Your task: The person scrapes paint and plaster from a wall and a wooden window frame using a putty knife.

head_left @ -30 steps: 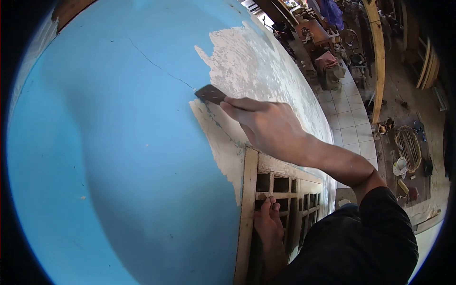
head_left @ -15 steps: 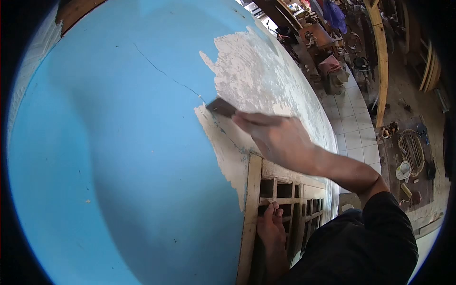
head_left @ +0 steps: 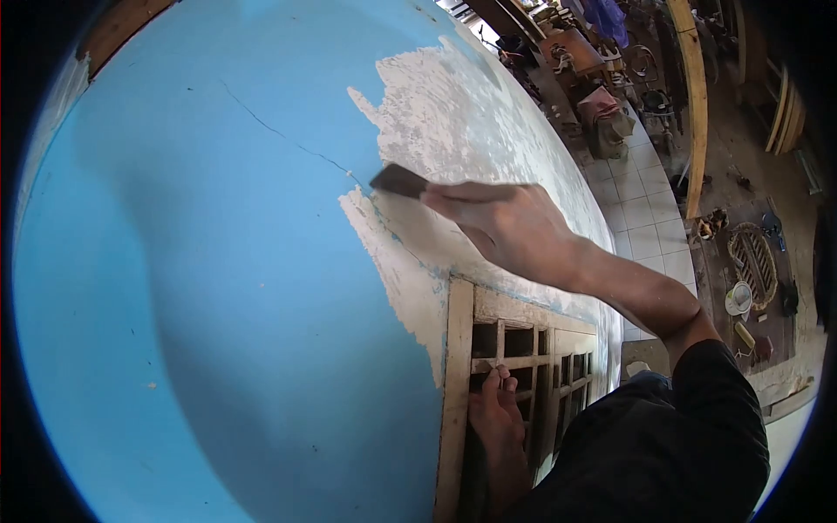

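Observation:
A flat dark scraper [head_left: 398,180] is gripped in my right hand [head_left: 514,228], its edge against the wall where blue paint meets bare plaster. The blue wall [head_left: 253,227] fills the left, with a thin crack running down toward the blade. Pale scraped plaster [head_left: 436,113] spreads above and behind the hand, and a ragged strip of it runs down to the window. Lower down, my left hand [head_left: 498,414] has its fingers closed round a bar of the wooden window frame [head_left: 461,349].
White floor tiles [head_left: 643,205] lie right of the wall. A wooden post [head_left: 697,113] stands beyond them. On the right are a woven oval item [head_left: 753,266], a white tub [head_left: 738,299] and a brown table [head_left: 571,52] among clutter.
The view has shifted slightly, so the wall and window sit a little further left. My right hand still holds the scraper near the crack's lower end, and my left hand stays at the window bar.

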Tool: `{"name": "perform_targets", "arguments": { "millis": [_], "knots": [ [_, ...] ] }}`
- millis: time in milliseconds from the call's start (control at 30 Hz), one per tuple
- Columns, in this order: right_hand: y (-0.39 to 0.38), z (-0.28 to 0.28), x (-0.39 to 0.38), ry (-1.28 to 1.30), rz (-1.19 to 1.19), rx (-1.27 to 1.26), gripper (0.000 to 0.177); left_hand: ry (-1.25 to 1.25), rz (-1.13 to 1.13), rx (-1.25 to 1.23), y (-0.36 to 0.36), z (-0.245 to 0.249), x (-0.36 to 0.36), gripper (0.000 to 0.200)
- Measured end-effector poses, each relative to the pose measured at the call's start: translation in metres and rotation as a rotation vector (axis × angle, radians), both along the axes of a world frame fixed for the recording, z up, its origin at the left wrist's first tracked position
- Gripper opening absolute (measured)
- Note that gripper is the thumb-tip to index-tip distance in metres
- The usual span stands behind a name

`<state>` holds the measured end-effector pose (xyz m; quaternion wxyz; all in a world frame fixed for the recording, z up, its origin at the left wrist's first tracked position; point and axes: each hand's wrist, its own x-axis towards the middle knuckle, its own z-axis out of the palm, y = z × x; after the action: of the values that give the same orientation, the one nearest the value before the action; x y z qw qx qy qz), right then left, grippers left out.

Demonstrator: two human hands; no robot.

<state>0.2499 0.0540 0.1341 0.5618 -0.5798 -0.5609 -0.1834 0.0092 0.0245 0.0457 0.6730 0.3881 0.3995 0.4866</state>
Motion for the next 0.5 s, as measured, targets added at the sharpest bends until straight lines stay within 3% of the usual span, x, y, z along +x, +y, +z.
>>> {"name": "perform_targets", "arguments": {
  "millis": [500],
  "knots": [
    [-0.007, 0.002, 0.004, -0.097, -0.056, -0.097, 0.045, -0.001, -0.020, 0.010, 0.001, -0.005, -0.005, 0.028]
  ]
}}
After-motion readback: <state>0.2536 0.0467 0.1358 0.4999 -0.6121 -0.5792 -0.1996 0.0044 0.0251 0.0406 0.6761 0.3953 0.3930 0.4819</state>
